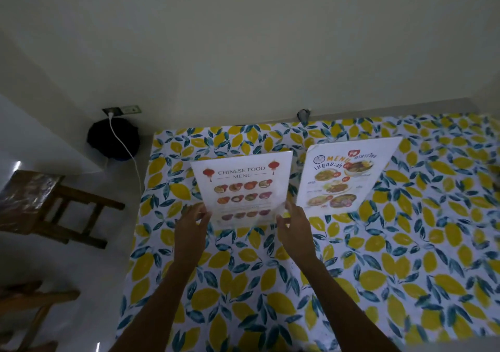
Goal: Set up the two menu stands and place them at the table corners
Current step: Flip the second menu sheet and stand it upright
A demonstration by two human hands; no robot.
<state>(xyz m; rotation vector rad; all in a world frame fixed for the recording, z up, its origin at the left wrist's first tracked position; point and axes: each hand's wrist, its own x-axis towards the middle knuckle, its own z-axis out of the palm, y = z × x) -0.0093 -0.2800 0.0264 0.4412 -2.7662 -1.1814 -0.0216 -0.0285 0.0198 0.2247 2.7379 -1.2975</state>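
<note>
A Chinese food menu stand (pixel 243 186) stands upright near the far left part of the table (pixel 270 284), which wears a lemon-print cloth. My left hand (pixel 192 220) pinches its lower left edge and my right hand (pixel 293 221) pinches its lower right edge. To its right a second menu stand (pixel 343 175), printed with Thai dishes, stands upright and slightly turned, untouched by either hand.
A wall runs along the table's far edge. A dark round object (pixel 113 139) with a white cable (pixel 127 151) plugged into a wall socket sits on the floor at the far left. Two wooden chairs, one (pixel 54 208) beside the table and another (pixel 27 313) nearer, stand left.
</note>
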